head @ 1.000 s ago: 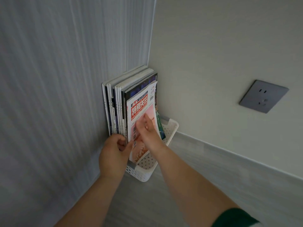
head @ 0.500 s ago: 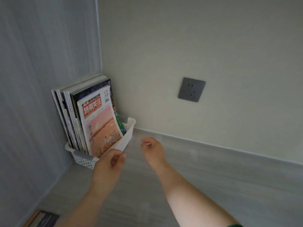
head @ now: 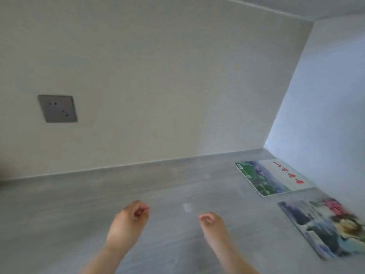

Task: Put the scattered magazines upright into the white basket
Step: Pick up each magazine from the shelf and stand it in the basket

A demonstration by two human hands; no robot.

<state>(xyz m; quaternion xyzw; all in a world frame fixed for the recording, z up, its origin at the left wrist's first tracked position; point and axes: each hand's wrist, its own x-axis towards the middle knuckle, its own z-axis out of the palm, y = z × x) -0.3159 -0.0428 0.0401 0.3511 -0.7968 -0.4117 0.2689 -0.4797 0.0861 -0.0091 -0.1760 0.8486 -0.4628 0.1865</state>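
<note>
Magazines, two of them, lie flat on the grey surface (head: 177, 186) over at the right, close to the pale side wall (head: 325, 105). The far magazine (head: 273, 177) sits near the corner where the two walls meet, its cover showing a green and blue landscape with red characters running along the pale strip on its right side; they're too blurred to read. A small green label marks its far left corner, also unreadable. The near magazine (head: 324, 226) lies just on the near side of it, apart from it by a narrow strip of bare surface. Its cover is a smear of dark blues and pinkish-red lettering that can't be made out, and its right corner runs to the frame's edge.

Both hands hover above the surface at near centre, well left of the magazines. The left hand (head: 128, 220) has its fingers loosely curled in and carries nothing. The right hand (head: 212, 222) is loosely curled too, and empty.

On the back wall (head: 167, 86), far left, sits a grey wall socket (head: 57, 108).
</note>
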